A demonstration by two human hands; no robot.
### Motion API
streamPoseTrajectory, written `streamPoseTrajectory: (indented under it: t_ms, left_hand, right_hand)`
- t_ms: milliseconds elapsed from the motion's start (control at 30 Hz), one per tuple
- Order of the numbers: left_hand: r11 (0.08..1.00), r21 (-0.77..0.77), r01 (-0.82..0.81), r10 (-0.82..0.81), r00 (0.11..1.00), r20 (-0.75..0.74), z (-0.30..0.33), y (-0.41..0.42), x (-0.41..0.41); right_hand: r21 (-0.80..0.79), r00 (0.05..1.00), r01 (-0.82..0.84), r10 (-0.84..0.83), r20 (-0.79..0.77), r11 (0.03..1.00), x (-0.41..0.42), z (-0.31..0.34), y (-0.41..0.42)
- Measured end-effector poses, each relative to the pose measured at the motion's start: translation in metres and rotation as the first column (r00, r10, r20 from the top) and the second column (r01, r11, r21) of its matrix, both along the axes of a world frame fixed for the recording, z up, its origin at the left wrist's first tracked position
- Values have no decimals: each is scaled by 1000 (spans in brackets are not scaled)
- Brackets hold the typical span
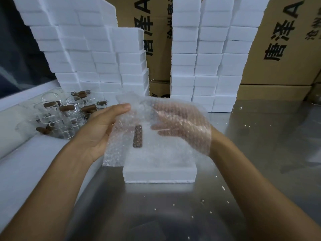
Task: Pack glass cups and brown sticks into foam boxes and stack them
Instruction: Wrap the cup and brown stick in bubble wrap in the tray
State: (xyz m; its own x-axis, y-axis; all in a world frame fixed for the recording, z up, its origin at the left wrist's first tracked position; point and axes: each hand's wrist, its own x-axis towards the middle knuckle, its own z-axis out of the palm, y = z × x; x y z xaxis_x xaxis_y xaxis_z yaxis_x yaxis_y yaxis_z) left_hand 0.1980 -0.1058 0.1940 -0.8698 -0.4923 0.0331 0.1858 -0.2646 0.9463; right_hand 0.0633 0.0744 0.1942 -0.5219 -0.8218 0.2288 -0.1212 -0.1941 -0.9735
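Leftmost, glass cups [57, 115] with brown sticks sit in a cluster. Next, the left hand [97, 129] grips bubble wrap [139, 136] around one stick [137, 136] (over a foam box [159, 173]); the right hand [180, 122], fingers curled, holds it from behind.

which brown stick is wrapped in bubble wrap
The upright brown stick inside the clear bubble wrap between both hands; the others lie bare among glass cups at left.

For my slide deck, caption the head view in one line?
Both hands hold a bubble wrap bag with a brown stick over a foam box.
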Motion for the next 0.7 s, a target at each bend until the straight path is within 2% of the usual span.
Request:
streamPoseTrajectory:
  t_ms: [33,100,167,233,300,467,533,600,700]
  left_hand:
    - [999,27,-32,32,999,8,1,-1,0]
    - [989,100,-112,112,994,-1,2,-2,1]
    - [962,201,-184,197,979,-44,2,-1,0]
    - [925,287,-251,289,952,-101,4,3,-3]
    - [896,334,-292,352,927,-133,4,6,-6]
    - [912,321,-255,323,929,-178,0,29,-19]
    - [931,276,-238,293,939,-178,-2,41,-23]
    - [945,232,-232,272,949,-159,-7,48,-26]
    - [970,148,-194,214,968,-133,-16,48,-29]
  right_hand:
    - [-29,998,50,-49,33,998,-1,3,1]
    - [-39,957,258,-250,150,965,-13,2,5]
    - [19,837,426,-402,370,904,-25,-7,7]
    - [57,734,396,-353,580,917,-32,-14,7]
    - [45,674,279,-229,703,959,-31,-15,6]
    - [21,732,-97,57,679,995,-7,-20,-12]
    - [-42,736,-149,140,662,988,4,-21,-18]
    - [-86,727,-87,123,676,992,7,-20,-20]
    - [-20,775,154,-108,622,988,1,-17,-18]
